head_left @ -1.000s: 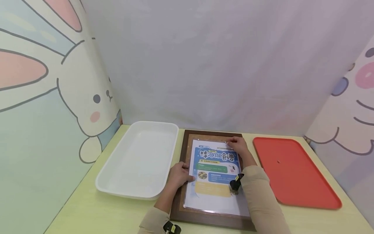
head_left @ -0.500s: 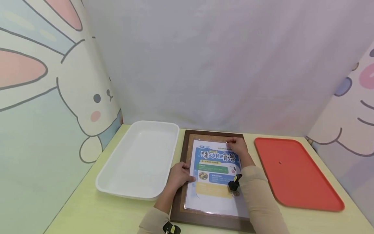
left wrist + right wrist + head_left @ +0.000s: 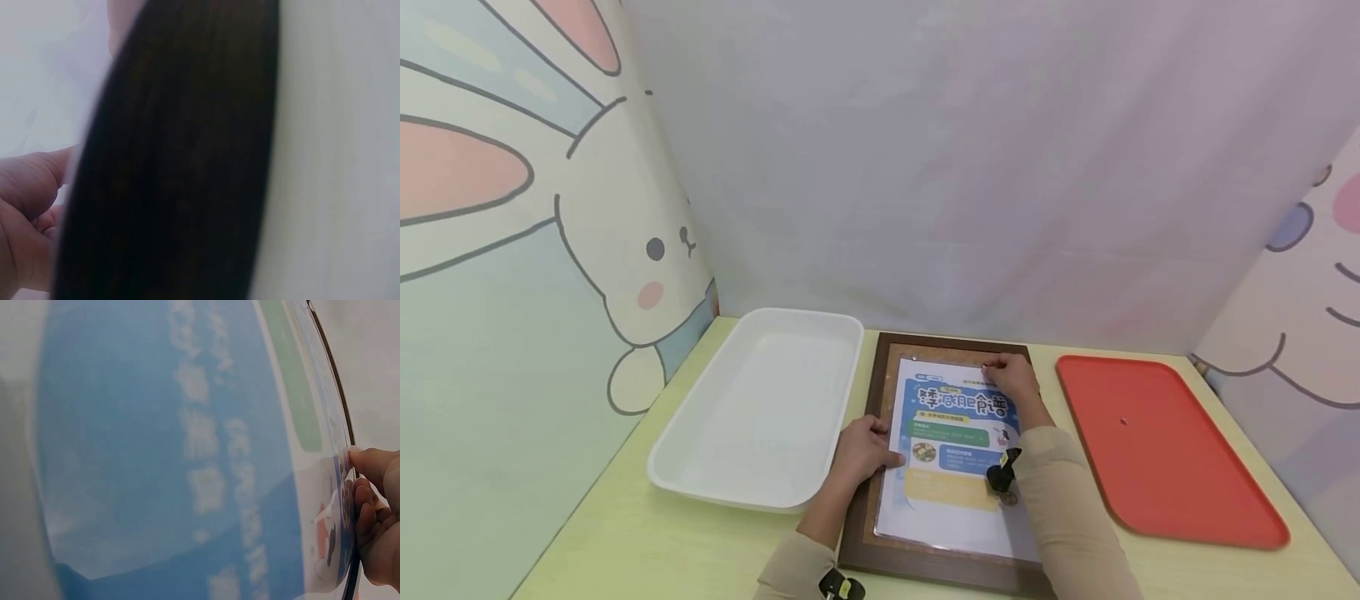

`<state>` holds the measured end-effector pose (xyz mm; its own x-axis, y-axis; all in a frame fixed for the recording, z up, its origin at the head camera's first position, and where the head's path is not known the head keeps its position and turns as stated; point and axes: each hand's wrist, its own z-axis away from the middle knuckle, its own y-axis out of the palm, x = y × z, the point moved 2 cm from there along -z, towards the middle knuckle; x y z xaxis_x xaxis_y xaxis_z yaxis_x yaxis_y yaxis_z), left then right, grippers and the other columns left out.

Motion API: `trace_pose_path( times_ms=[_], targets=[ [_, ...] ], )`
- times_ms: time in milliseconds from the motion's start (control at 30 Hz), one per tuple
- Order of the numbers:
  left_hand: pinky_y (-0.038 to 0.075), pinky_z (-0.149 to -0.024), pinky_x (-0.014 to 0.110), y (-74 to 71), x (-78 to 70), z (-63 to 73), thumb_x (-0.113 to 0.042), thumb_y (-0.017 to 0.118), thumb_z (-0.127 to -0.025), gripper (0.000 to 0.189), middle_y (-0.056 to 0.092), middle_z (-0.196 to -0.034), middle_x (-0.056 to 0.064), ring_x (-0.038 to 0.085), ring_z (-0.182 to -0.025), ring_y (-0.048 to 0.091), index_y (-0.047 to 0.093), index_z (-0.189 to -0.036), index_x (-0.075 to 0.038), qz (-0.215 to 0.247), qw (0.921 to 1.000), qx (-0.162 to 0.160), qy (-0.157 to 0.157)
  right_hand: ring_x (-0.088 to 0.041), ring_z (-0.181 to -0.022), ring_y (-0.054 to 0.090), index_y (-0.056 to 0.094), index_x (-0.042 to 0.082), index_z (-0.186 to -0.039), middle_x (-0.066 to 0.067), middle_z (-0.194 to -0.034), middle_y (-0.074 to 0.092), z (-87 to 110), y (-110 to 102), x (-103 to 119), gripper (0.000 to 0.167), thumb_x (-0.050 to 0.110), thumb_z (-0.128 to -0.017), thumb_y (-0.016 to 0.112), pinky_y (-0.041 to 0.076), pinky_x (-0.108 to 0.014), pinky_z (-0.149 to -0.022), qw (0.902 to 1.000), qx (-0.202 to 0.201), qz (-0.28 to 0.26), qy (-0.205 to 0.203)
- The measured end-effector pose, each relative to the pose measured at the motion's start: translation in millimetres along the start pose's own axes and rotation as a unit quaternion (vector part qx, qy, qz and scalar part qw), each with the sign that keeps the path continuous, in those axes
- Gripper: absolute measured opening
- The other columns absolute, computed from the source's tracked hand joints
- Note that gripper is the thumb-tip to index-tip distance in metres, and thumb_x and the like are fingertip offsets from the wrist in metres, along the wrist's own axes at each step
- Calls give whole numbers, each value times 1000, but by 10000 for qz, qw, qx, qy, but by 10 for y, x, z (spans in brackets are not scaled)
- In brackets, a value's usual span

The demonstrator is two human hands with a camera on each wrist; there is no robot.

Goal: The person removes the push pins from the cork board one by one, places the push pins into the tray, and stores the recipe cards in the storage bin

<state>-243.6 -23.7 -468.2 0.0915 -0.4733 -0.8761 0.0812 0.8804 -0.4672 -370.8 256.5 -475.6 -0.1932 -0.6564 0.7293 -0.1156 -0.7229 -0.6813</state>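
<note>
1. Head: printed sheet point(image 3: 958, 458) lies face up on a brown-framed corkboard point(image 3: 940, 570), covering most of the cork, glossy surface. Board sits on the counter point(image 3: 700, 554), between white tray point(image 3: 760, 408) and red tray point(image 3: 1165, 450). Left hand point(image 3: 861, 450) at the left side, lying over the frame with thumb on the sheet's edge. Left grip: thumb and fingers apart, relaxed, not clamped on anything. Right hand point(image 3: 1011, 377) at the sheet's upper right corner, fingertips bunched on it; forearm passes over the right side of the sheet. Small dark speck point(image 3: 1123, 422) on the red tray, too small to identify. Both sleeves beige.

2. Left wrist: dark frame strip fills the middle, blurred. Left hand shows beyond it, at image left; fingertip contact hidden behind the strip. Pale surface on the other side, out of focus.

3. Right wrist: sheet fills most of the view, blue with white lettering, blurred up close. Right hand at the far right, thumb tip at the sheet's edge, other fingers curled below. Right grip: can't tell whether it's pinching anything.
</note>
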Motion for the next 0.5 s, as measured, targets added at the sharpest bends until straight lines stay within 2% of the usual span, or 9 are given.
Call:
trace_pose_path(
  times_ms=[267, 500],
  targets=[
    [48, -56, 31, -2, 14, 1, -4, 85, -61, 48, 58, -72, 5, 18, -64, 57, 59, -101, 1, -12, 10000, 27, -28, -28, -84, 55, 65, 7, -101, -13, -95, 61, 0, 10, 4, 19, 22, -91, 59, 41, -44, -77, 9999, -101, 76, -51],
    [48, -56, 31, 1, 9, 5, -5, 85, -61, 48, 57, -72, 5, 18, -64, 56, 58, -101, 1, 6, 10000, 42, -41, -28, -83, 55, 66, 8, -99, -11, -93, 63, 8, -8, 4, 18, 22, -90, 60, 36, -48, -78, 9989, -286, 355, -122]
  ],
)
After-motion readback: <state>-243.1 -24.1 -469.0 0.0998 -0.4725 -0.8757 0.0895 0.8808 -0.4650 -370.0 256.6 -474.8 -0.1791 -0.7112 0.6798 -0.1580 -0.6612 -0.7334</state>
